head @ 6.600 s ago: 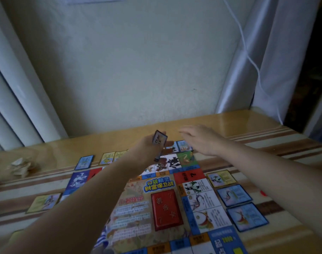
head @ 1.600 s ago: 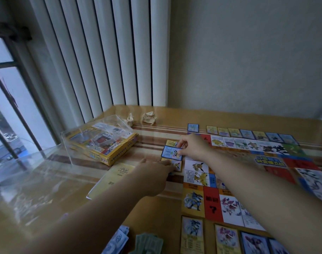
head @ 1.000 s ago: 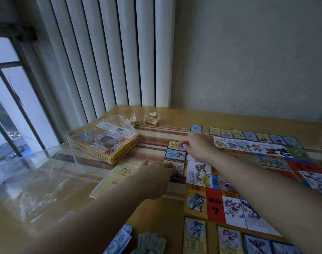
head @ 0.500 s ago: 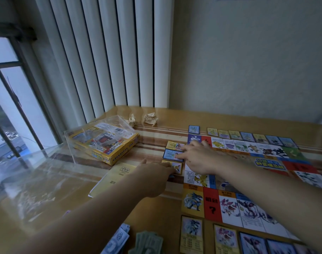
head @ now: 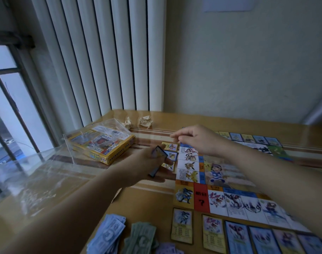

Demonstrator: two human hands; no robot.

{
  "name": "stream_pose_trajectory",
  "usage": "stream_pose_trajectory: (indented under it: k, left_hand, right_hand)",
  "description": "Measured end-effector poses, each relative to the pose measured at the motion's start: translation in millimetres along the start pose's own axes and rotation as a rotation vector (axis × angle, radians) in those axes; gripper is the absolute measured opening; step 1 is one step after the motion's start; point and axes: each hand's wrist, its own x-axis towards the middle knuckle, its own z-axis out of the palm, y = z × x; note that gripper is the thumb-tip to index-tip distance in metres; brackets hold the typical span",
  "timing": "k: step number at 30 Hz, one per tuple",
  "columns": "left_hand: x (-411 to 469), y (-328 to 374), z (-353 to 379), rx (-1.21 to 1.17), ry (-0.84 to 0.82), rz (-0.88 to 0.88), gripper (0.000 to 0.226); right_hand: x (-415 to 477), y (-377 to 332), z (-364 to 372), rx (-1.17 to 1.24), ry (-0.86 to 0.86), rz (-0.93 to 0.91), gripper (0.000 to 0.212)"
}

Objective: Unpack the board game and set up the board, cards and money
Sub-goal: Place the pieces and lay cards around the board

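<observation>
Box (head: pixel 103 149) under clear plastic (head: pixel 109 124); left hand (head: pixel 145 167) grips cards (head: pixel 160 156).

Left hand (head: pixel 141 168) grips cards (head: pixel 158 161); right hand (head: pixel 199 140) raised, fingers (head: pixel 180 135) relaxed.

Table (head: pixel 152 204), centre: wood-look top with striped bands, glossy and reflective. Clear plastic sheet (head: pixel 37 176), left: thin, shiny, creased. Box (head: pixel 105 145), left of centre: yellow printed cardboard, glossy. Board (head: pixel 218 173), right: printed paper, smooth, faint sheen. Cards (head: pixel 182 228), lower right: smooth printed card. Banknotes (head: pixel 108 233), bottom: thin matt paper, blue and green. Paper balls (head: pixel 145 121), above centre: crumpled, matt. Blinds (head: pixel 101 61), top: smooth white slats. Wall (head: pixel 239 70), upper right: rough, matt. Window bars (head: pixel 15 110), far left: dark metal
</observation>
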Motion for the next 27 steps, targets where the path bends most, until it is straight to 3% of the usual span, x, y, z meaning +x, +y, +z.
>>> stream_pose_trajectory:
  k: [2, 6, 10, 13, 15, 20, 22, 24, 27]
  left_hand:
    - [-10, 1, 4, -0.257, -0.101, -0.004, 0.024]
    - [-24, 5, 22, -0.446, -0.21, -0.03, 0.03]
    - [-26, 12, 33, -0.631, -0.372, -0.08, 0.08]
    - [-28, 15, 37, -0.622, -0.419, -0.071, 0.084]
    - [-31, 19, 40, -0.527, -0.306, -0.063, 0.071]
    - [-24, 11, 24, -0.169, 0.162, 0.12, 0.021]
    - [-19, 3, 16, -0.019, 0.305, 0.137, 0.012]
    - [-13, -8, 8, 0.296, 0.428, 0.117, 0.013]
    - [-5, -24, 1, 0.538, 0.446, 0.005, 0.017]
  right_hand:
    - [-18, -11, -8, 0.066, -0.014, -0.011, 0.023]
    - [-43, -24, -14, 0.172, -0.083, -0.009, 0.024]
    - [-57, -31, -18, 0.203, -0.079, -0.005, 0.02]
    - [-62, -35, -18, 0.199, -0.068, -0.013, 0.004]
    - [-63, -35, -18, 0.187, -0.044, -0.012, 0.009]
    - [-57, -29, -8, 0.232, 0.116, 0.065, 0.01]
    - [-52, -24, 8, 0.215, 0.088, 0.102, 0.013]
    - [-45, -17, 25, 0.17, 0.048, 0.131, 0.016]
    - [-39, -4, 36, 0.064, 0.057, 0.161, 0.015]
